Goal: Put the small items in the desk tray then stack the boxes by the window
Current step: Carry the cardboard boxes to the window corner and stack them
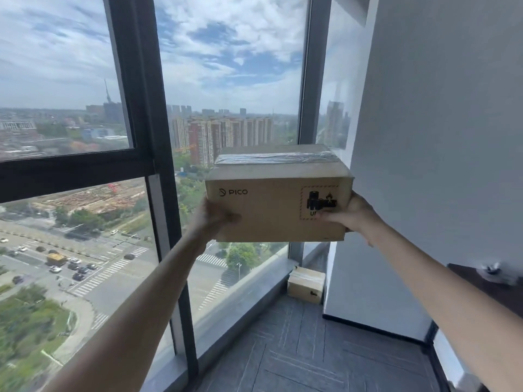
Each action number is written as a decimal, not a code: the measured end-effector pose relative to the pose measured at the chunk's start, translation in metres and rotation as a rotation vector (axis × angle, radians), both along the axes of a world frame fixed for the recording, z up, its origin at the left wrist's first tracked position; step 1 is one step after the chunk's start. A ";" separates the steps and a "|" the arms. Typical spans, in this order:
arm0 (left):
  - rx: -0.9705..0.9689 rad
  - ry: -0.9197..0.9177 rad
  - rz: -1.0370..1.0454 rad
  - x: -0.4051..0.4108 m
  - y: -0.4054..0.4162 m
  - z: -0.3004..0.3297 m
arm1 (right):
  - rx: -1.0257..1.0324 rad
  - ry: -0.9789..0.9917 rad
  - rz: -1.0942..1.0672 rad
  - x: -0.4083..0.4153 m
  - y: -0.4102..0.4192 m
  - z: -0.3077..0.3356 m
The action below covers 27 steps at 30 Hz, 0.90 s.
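Observation:
A brown cardboard box [271, 210] printed "PICO", taped across its top, is held up in the air in front of the window. My left hand [212, 217] grips its lower left side, thumb on the front face. My right hand [351, 213] grips its right end, thumb lying over the warning label. A second, similar cardboard box [305, 284] sits on the floor far below, in the corner where the window meets the wall. The desk tray and small items are out of view.
Floor-to-ceiling window [226, 80] with dark frames [135, 108] fills the left and centre. A white wall [424, 165] stands on the right. Grey carpet tiles [311, 349] cover the floor. A dark desk corner [492, 284] juts in at the right edge.

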<state>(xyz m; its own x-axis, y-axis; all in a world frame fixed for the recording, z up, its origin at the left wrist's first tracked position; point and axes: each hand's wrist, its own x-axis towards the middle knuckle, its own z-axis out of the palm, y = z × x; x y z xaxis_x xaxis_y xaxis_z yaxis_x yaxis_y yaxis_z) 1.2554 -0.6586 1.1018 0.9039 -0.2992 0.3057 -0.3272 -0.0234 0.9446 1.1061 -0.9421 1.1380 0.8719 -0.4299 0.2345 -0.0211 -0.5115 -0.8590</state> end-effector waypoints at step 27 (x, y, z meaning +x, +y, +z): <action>0.142 0.213 -0.113 0.480 -0.363 -0.123 | 0.200 0.103 -0.212 0.443 -0.342 -0.171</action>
